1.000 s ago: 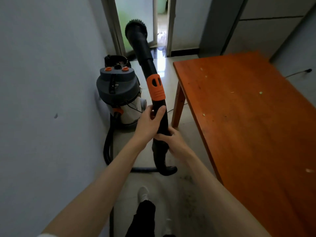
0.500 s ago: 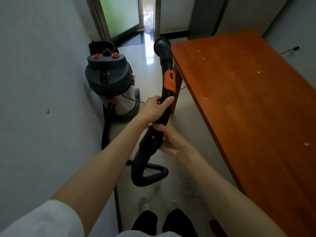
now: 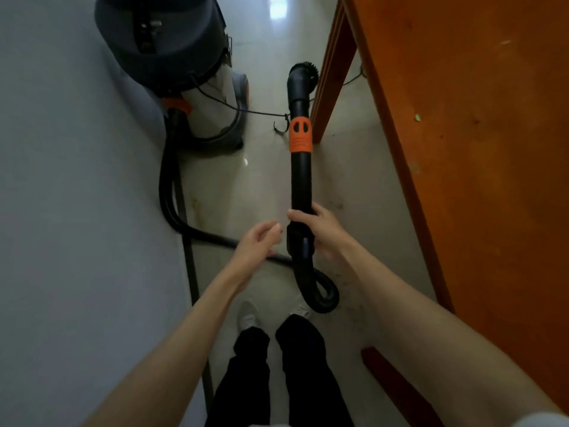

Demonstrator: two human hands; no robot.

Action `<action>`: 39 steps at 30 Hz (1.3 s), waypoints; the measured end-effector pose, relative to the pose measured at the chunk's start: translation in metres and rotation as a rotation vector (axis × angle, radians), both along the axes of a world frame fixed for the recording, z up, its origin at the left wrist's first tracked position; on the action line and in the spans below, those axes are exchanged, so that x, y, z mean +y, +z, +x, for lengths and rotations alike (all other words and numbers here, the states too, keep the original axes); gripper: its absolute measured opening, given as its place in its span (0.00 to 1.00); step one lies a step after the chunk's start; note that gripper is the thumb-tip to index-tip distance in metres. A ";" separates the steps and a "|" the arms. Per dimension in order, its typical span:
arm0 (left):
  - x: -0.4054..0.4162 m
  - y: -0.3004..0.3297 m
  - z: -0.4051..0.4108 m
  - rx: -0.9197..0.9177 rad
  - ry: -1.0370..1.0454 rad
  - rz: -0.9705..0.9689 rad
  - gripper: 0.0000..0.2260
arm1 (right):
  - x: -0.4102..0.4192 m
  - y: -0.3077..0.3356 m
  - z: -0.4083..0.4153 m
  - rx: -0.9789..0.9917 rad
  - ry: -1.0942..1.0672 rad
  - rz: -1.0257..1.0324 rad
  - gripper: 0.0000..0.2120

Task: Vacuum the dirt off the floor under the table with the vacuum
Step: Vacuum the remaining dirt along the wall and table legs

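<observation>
**Wand held by one hand, brush head beside the table leg**

The vacuum wand (image 3: 301, 183) was gripped near its lower end by the right hand (image 3: 320, 232), the fingers wrapped around the black tube just above the hose joint. The left hand (image 3: 257, 241) was held just beside the wand, loosely curled and grasping nothing. The long axis of the wand was seen running straight away from the grip, parallel to the near long edge of the table (image 3: 462, 149). The brush head (image 3: 300, 80) lay at the far end, close against the table leg (image 3: 331, 81), whether touching could not be told. The floor under the table lay to the right of that axis, so a swing of the head rightward past the leg was judged to be needed. The canister (image 3: 184, 57) was stood by the wall, its hose (image 3: 167, 186) trailed across the floor (image 3: 246, 180).
</observation>
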State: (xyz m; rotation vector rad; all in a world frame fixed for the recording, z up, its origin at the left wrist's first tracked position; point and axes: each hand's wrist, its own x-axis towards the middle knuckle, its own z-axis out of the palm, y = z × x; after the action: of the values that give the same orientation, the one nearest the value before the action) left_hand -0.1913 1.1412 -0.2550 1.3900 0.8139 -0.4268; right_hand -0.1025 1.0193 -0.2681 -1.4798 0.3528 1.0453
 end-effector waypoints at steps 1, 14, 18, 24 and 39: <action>-0.009 -0.013 -0.010 0.047 0.009 -0.035 0.19 | -0.002 -0.005 0.010 0.008 -0.005 -0.009 0.12; -0.014 -0.047 -0.019 -0.067 -0.210 0.096 0.27 | 0.012 0.036 0.083 0.122 -0.190 0.230 0.15; 0.006 -0.021 -0.029 -0.125 -0.256 0.133 0.27 | 0.031 0.066 0.079 0.007 -0.083 0.244 0.09; 0.036 0.029 -0.054 -0.162 -0.129 0.243 0.18 | 0.063 0.121 0.067 -0.029 -0.038 0.327 0.04; 0.054 0.112 -0.174 -0.005 -0.458 0.375 0.16 | 0.009 0.117 -0.073 0.243 -0.257 0.359 0.10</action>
State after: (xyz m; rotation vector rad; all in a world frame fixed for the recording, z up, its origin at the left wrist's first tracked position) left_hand -0.3654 1.1951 -0.1425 1.9377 0.5834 -0.6443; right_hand -0.1756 1.0281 -0.1507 -0.9627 0.4856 1.0199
